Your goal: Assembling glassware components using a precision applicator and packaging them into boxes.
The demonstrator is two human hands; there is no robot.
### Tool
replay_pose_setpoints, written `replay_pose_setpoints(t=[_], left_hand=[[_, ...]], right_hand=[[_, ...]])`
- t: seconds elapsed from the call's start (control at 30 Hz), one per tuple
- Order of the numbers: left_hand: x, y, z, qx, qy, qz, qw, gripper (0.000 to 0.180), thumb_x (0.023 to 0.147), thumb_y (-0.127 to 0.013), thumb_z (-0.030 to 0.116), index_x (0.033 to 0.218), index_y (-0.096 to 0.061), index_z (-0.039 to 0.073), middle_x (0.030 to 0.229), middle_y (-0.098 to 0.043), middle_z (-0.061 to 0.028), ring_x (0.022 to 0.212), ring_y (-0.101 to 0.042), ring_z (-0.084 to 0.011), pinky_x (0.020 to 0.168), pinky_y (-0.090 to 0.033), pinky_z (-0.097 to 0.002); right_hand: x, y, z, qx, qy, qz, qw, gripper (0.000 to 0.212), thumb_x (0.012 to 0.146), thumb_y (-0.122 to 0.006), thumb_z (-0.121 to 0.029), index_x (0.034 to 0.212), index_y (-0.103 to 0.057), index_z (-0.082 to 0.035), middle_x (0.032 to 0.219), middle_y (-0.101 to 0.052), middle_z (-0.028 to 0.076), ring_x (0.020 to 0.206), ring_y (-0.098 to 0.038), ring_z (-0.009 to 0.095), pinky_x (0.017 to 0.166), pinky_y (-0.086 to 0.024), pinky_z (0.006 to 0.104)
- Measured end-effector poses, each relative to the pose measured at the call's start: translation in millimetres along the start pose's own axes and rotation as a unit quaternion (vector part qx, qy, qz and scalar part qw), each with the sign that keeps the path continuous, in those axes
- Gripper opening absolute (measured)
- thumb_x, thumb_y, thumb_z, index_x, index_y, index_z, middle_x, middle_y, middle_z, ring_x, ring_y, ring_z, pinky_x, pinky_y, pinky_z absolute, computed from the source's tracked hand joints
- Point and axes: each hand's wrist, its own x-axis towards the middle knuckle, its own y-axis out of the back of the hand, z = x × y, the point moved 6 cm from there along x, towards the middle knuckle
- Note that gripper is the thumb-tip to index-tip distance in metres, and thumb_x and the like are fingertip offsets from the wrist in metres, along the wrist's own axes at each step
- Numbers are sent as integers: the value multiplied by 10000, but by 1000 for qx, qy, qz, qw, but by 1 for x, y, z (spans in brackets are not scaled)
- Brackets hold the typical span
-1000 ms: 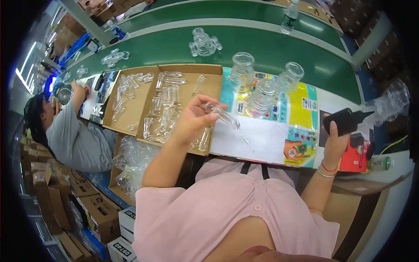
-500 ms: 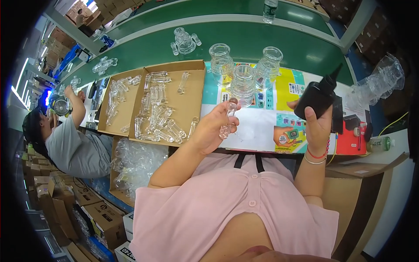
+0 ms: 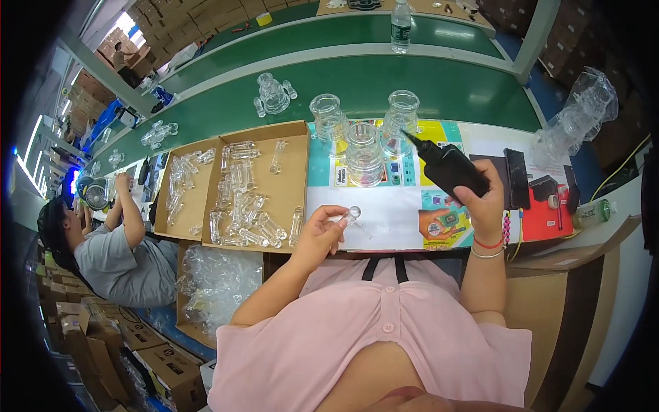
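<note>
My left hand point(image 3: 321, 235) pinches a small clear tube-shaped piece point(image 3: 353, 213) with a rounded end, held over the white part of the work surface. In my right hand point(image 3: 483, 199) is a black squeeze bottle point(image 3: 453, 169) with a pointed nozzle, tilted so that the tip points up and to the left. The nozzle is apart from the clear piece. Beyond my hands stand three clear ribbed vessels: a left one point(image 3: 329, 117), a right one point(image 3: 401, 117) and a nearer middle one point(image 3: 364, 155).
A cardboard tray point(image 3: 292, 165) at the left holds several clear tube pieces. Below it sits a box of clear plastic bags point(image 3: 220, 278). Bagged clear parts point(image 3: 573, 120) and a red sheet point(image 3: 549, 223) lie at the right. A co-worker point(image 3: 134, 250) sits at the far left.
The black bottle has swung from pointing up and right to pointing up and left. My left hand has lowered and turned the clear piece. The view has shifted slightly.
</note>
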Motion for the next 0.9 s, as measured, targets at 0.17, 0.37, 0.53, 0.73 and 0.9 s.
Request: replay_pose_setpoints(t=[0.17, 0.37, 0.53, 0.73, 0.9], left_hand=[[-1, -15, 38, 9, -149, 0, 989, 178, 811, -587, 42, 980, -564, -10, 879, -584, -87, 603, -519, -76, 487, -431, -208], [0, -22, 60, 17, -111, -44, 993, 233, 790, -609, 15, 1016, -564, -19, 1030, -579, -130, 773, -581, -149, 648, -498, -265], [-8, -46, 86, -105, -190, -111, 970, 377, 832, -561, 15, 1186, -433, 0, 1181, -492, -139, 999, -569, -214, 806, -494, -290], [-25, -50, 100, -21, -324, -43, 945, 321, 807, -571, -29, 1088, -418, -1, 1103, -540, -195, 954, -591, -241, 796, -507, -321], [-34, -50, 106, 4, -415, -7, 910, 324, 761, -606, -76, 1008, -413, 9, 1089, -547, -222, 979, -575, -215, 793, -496, -290]], right_hand=[[13, 19, 2, 200, 104, 98, 969, 540, 716, -720, -308, 1071, -470, 13, 864, -566, 67, 662, -502, 88, 625, -434, 218], [36, 17, -15, 482, 111, 132, 859, 338, 781, -665, -231, 975, -509, -3, 806, -540, 57, 549, -356, 93, 528, -324, 207], [49, -1, -21, 496, 71, 130, 855, 302, 802, -634, -255, 931, -510, -11, 784, -532, 62, 517, -338, 74, 400, -253, 156], [42, -28, -34, 534, 92, 60, 838, 336, 813, -617, -279, 954, -506, 5, 833, -549, 83, 551, -389, 85, 401, -291, 151], [18, -62, -60, 401, 46, 175, 898, 323, 856, -549, -282, 1019, -492, -9, 921, -510, 109, 741, -504, 138, 586, -460, 228]])
